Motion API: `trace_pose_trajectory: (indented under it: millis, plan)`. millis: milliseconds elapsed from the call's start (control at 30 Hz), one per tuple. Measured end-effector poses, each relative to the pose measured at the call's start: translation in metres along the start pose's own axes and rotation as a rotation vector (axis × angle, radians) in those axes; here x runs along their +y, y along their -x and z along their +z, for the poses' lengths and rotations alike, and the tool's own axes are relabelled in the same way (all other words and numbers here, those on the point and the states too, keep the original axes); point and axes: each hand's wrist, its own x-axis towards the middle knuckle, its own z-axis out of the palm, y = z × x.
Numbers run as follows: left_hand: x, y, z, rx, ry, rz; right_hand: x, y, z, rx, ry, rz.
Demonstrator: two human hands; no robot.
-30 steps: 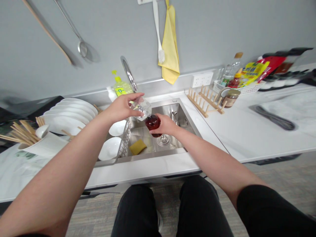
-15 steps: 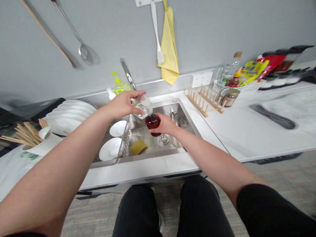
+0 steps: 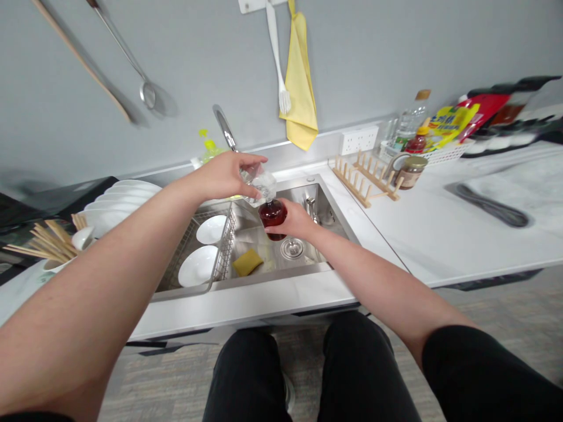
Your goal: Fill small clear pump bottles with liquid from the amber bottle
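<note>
Over the sink [image 3: 341, 220], my left hand [image 3: 231, 176] is closed around a clear, see-through container [image 3: 261, 189], tilted down to the right. Its lower end is at the narrow neck of a dark red bottle [image 3: 272, 215]; whether the two touch I cannot tell. My right hand [image 3: 294, 220] wraps the red bottle from the right and keeps it roughly upright above the basin. Below them are a yellow sponge [image 3: 247, 262] and the drain [image 3: 292, 249]. Behind my left hand stand the tap [image 3: 224, 126] and a yellow-green pump bottle [image 3: 210, 149], partly hidden.
A wire basket [image 3: 226, 243] with white bowls [image 3: 197, 266] sits at the sink's left. Beyond my left arm are stacked plates [image 3: 125, 196] and chopsticks [image 3: 46, 243]. Rightward stand a wooden rack [image 3: 367, 179], a jar [image 3: 411, 172] and condiments. A yellow cloth [image 3: 301, 88] hangs above.
My left hand and the clear container have shifted slightly right and a little lower over the red bottle. My right hand has hardly moved and keeps its grip.
</note>
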Motion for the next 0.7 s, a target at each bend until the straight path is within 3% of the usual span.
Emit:
trace_pose_trajectory:
  millis: [700]
  plan:
    - [0.005, -0.015, -0.003, 0.000, 0.017, -0.052, 0.003, -0.001, 0.001, 0.054, 0.018, -0.013]
